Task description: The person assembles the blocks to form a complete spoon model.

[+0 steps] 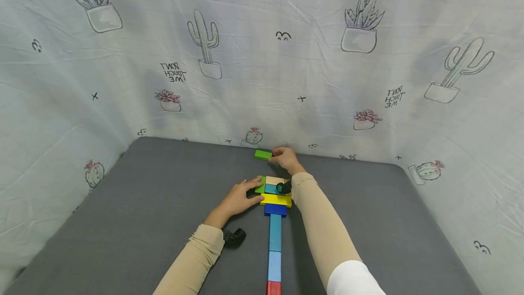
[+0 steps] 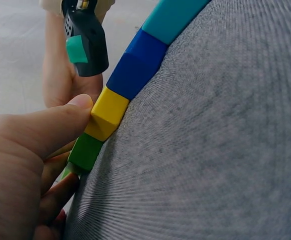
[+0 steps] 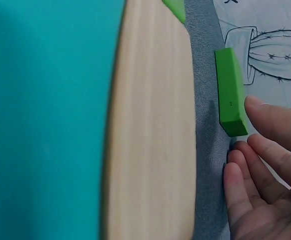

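Flat coloured blocks lie joined in a long figure on the grey table. At its far end are a green block (image 1: pixel 260 185), a plain wood block (image 1: pixel 275 180) and a teal block (image 1: pixel 271 189), with a yellow block (image 1: pixel 276 200) across below them. My left hand (image 1: pixel 237 199) rests at the left side, thumb at the yellow block's end and fingers against the green block. Beyond the figure lies a loose green block (image 3: pixel 229 92). My right hand (image 1: pixel 288 158) is beside its right end, thumb tip right at the edge, the other fingers loosely bent below.
A dark blue block (image 1: pixel 275 210), a longer teal block (image 1: pixel 275 233), a light blue block (image 1: pixel 274 265) and a red block (image 1: pixel 274 288) run toward me in a line. Behind the grey table (image 1: pixel 163 185) hangs a white cloth (image 1: pixel 262 67) printed with cacti.
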Demonstrator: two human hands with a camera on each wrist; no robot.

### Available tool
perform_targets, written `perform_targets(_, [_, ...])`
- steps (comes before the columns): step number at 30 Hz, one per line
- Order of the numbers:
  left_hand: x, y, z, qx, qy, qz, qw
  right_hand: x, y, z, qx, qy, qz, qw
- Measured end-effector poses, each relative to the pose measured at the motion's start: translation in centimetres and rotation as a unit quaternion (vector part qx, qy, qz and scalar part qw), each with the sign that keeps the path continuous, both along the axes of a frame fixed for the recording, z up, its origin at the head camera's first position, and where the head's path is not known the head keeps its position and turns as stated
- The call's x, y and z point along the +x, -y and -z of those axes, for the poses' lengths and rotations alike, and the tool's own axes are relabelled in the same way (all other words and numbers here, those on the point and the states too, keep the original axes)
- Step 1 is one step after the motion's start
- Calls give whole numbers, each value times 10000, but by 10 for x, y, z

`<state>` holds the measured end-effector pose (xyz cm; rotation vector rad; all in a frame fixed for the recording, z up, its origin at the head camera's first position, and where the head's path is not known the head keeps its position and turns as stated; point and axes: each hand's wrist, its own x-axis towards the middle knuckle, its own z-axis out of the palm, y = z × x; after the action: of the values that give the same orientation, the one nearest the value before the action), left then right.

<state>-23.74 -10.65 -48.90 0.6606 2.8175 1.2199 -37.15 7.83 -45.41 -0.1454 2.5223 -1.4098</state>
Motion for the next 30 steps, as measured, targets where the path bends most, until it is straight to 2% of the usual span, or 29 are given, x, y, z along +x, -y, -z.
perform_targets(7, [-1,0,2,90,-11,23,10000,-4,5,4,186,-35,97,9998])
perform_targets(15, [-1,1,2,85,-49,59,9999,-2,13,4,680,-444,346,9961])
perform_targets(20, [-1,0,0,85,3,85,9999,-3,12,4,801,-462,367,9950])
perform_targets(30, [0,0,-2,112,52,55,9999,-2,3,4,-106,-465,339,9983])
